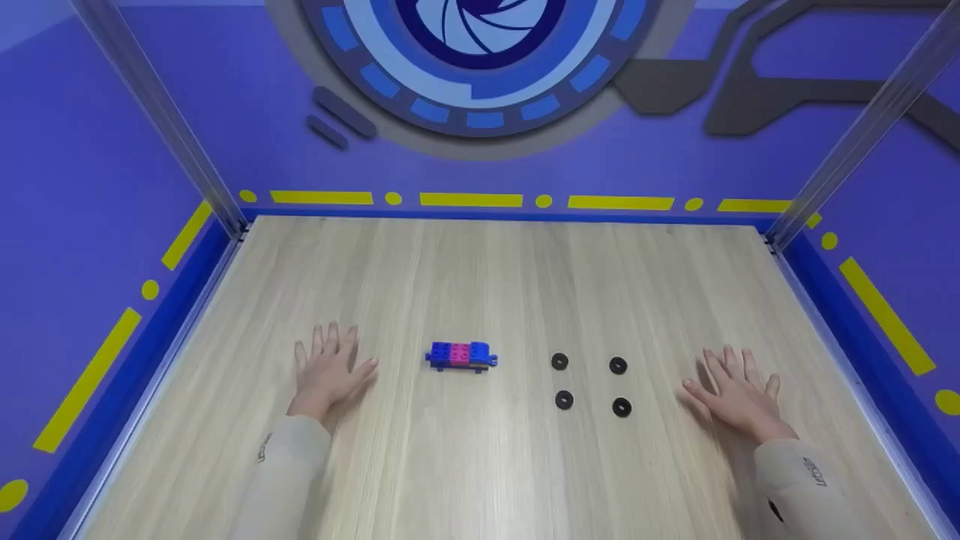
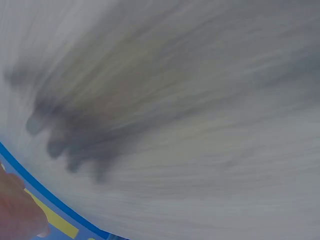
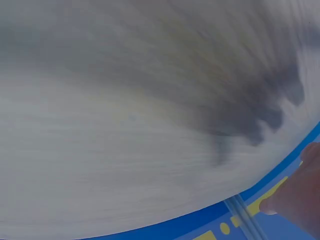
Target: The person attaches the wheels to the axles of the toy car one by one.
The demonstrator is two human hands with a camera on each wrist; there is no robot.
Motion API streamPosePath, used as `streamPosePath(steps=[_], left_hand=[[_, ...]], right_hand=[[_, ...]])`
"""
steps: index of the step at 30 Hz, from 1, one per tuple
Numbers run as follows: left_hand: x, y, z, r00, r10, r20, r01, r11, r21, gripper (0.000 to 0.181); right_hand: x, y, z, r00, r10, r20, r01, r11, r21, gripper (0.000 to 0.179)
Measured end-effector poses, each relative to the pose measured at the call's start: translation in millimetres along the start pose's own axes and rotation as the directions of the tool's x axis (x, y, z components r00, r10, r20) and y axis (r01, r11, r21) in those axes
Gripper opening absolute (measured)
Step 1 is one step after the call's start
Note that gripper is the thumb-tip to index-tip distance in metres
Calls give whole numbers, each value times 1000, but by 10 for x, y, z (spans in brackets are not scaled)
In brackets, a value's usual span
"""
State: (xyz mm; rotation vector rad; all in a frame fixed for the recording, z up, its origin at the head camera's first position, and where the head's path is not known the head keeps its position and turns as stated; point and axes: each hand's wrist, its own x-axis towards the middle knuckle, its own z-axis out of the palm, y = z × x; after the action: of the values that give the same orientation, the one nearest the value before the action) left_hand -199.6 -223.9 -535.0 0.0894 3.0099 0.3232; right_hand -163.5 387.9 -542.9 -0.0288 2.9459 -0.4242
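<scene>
A small toy car body of blue and pink building blocks [image 1: 460, 354] sits left of the table's middle in the head view, a connector tab at each end. To its right lie several black wheels [image 1: 564, 400], spaced in a rough square. My left hand [image 1: 328, 373], fingers spread, is palm down to the left of the block car and holds nothing. On the far side of the wheels, my right hand [image 1: 739, 397] has its fingers spread as well and nothing in it. Each wrist view shows part of a hand, such as the left hand [image 2: 20, 207], and finger shadows on the tabletop.
The wood-grain table [image 1: 465, 285] is enclosed by a blue back wall [image 1: 570, 169] and side walls with yellow markings. Metal posts [image 1: 862, 127] rise at both back corners.
</scene>
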Motion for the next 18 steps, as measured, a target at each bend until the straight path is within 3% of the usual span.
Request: streamPosePath(steps=[18], left_hand=[[42,290,104,992,109,-65,-108,994,21,72]], right_hand=[[65,-266,61,999,-46,-2,46,997,-63,83]])
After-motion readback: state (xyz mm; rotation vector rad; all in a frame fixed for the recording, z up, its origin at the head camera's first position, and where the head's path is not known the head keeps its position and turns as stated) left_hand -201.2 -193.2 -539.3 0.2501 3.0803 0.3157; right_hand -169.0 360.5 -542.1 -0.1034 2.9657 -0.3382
